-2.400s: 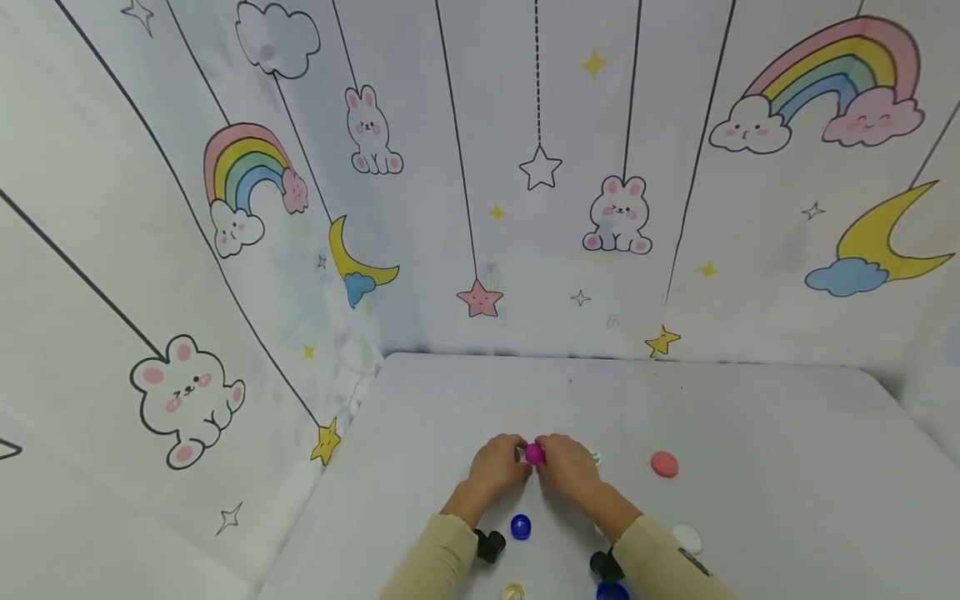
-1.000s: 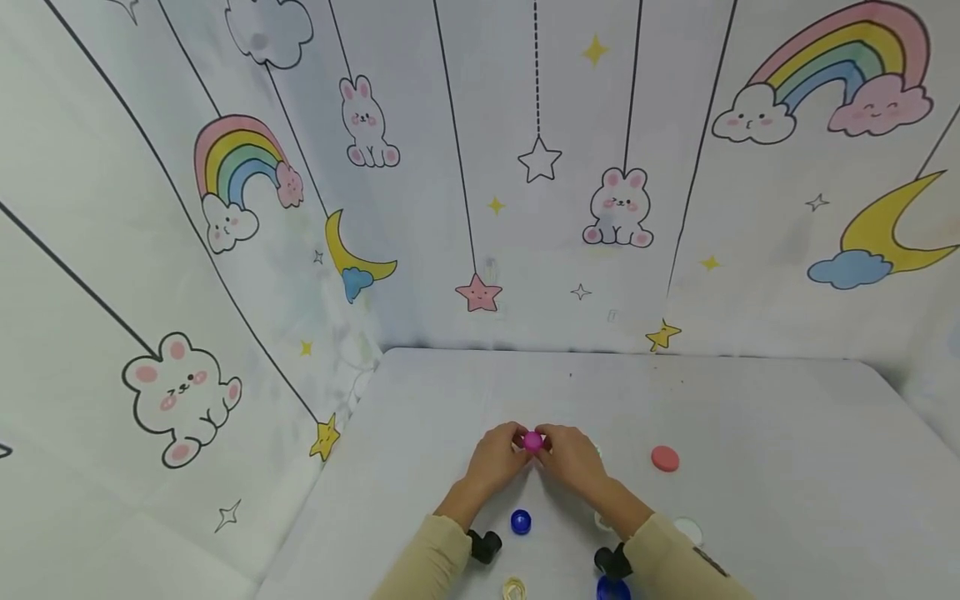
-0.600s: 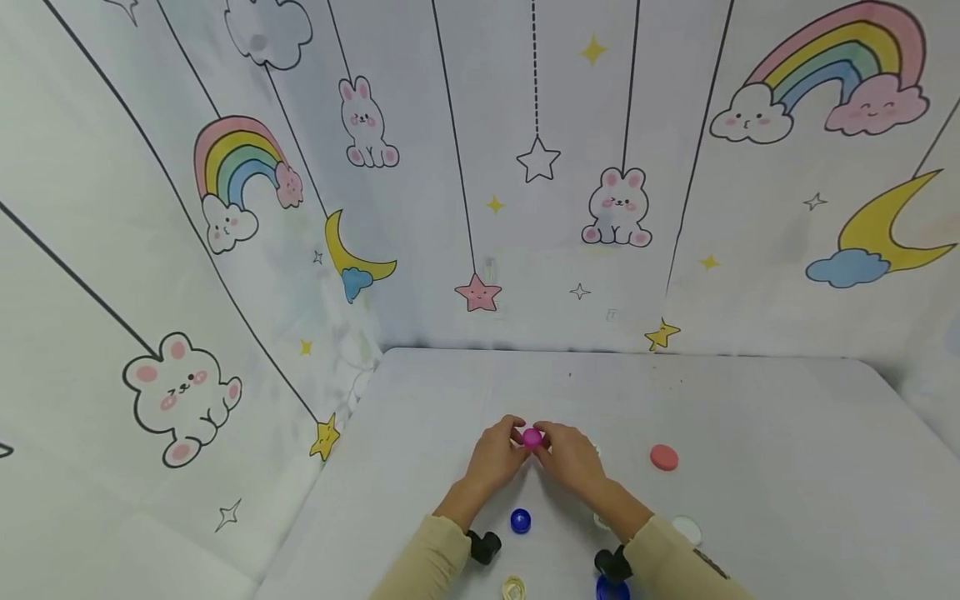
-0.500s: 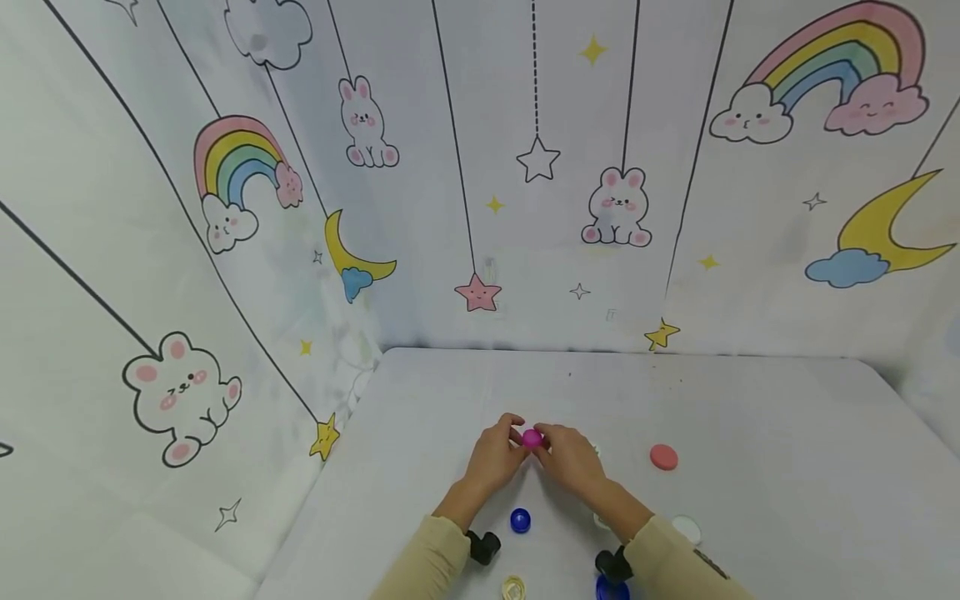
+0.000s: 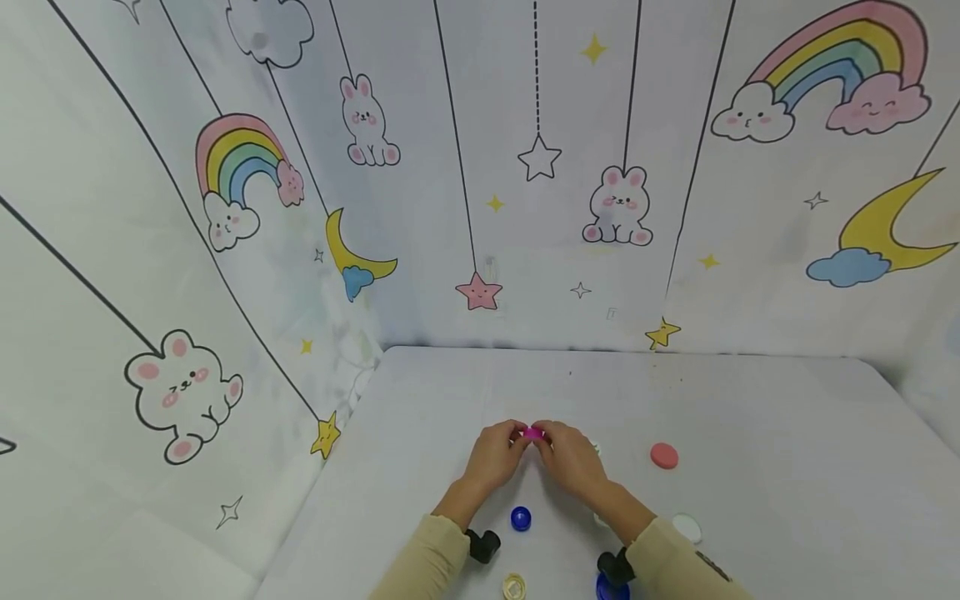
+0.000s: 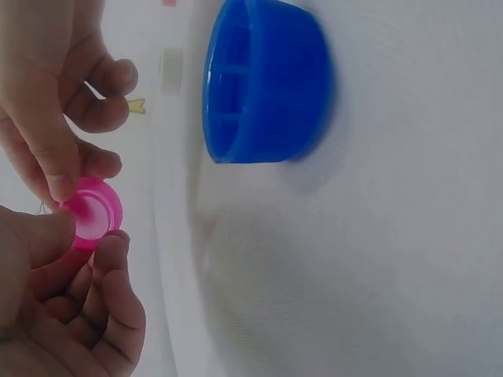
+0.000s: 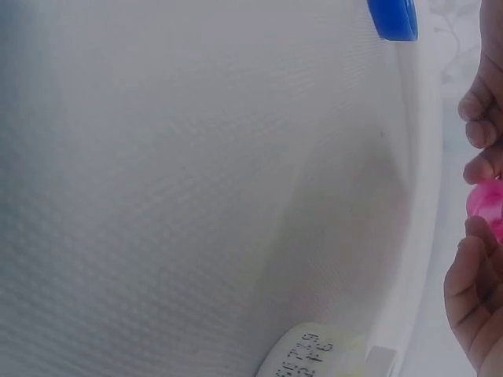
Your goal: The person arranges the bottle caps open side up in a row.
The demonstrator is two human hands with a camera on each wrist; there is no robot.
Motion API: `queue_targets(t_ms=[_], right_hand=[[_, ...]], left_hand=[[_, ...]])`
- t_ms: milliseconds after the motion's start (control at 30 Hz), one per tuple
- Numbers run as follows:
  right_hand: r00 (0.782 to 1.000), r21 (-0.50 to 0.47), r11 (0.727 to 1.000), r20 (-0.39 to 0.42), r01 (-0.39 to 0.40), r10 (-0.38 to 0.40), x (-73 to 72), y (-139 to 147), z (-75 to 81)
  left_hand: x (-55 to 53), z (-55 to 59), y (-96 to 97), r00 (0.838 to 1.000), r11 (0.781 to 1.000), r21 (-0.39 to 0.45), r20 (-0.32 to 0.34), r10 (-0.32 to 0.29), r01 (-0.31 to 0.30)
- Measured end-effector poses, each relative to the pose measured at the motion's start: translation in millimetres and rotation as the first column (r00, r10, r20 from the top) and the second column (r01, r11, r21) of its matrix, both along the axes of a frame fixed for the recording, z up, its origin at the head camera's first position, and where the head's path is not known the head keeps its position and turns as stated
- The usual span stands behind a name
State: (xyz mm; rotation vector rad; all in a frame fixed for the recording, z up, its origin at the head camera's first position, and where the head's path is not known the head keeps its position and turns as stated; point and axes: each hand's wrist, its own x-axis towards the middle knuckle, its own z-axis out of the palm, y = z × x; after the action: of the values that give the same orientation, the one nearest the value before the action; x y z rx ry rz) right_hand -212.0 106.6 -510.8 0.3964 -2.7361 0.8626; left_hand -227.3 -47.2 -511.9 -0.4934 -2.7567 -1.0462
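Both hands hold a small pink bottle cap [image 5: 533,433] between their fingertips, above the white table [image 5: 787,467]. My left hand [image 5: 495,454] pinches its left side and my right hand [image 5: 573,458] pinches its right side. The hollow inside of the pink cap [image 6: 96,210] faces the left wrist camera, while the head view shows it as a thin strip. In the right wrist view, the frame's edge cuts off part of the pink cap [image 7: 486,206].
A blue cap [image 5: 521,518] lies between the forearms, with a yellowish cap [image 5: 513,587] nearer. By the right sleeve are a larger blue cap [image 5: 613,587] and a white cap [image 5: 686,527]. A red cap [image 5: 664,456] lies farther right. Another white cap [image 7: 302,353] shows print.
The pink cap has tilted in the fingers, from a round face to a thin strip in the head view. Both hands stay around it, with the left fingers drawn in closer.
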Motion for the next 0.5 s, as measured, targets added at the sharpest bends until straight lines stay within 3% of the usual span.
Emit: queue_targets(t_ms=[300,500], right_hand=[[1.000,-0.060,0.998,0.002,-0.025,0.025,-0.8,0,-1.2],[0.999,-0.058,0.998,-0.019,-0.027,0.026,-0.1,0,-1.0]], left_hand=[[-2.1,9.3,0.0,0.993,0.992,0.100,0.098,0.065,-0.075],[-1.8,14.0,0.0,0.981,0.982,0.158,0.182,0.072,-0.101]])
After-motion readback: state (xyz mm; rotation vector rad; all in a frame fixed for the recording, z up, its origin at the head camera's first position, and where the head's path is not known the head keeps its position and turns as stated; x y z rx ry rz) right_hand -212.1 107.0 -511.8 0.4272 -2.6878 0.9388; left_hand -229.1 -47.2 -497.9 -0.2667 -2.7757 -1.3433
